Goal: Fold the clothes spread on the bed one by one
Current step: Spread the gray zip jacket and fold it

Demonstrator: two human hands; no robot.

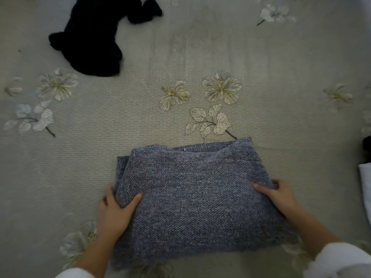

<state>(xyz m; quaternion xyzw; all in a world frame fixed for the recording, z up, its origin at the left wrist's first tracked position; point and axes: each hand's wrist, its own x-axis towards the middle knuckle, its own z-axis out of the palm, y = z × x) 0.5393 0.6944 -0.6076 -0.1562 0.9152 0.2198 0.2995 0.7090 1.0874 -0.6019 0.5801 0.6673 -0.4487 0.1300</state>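
Left hand [114, 209] and right hand [278, 197]: each grip clamped, it seems, on the grey knit [190, 187].

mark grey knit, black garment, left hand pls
grey knit [197, 199], head view, middle of the top folded layer
black garment [94, 39], head view, its main body
left hand [114, 213], head view, back of the hand

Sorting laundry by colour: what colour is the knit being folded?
Speckled blue-grey knit, clearest in the head view.
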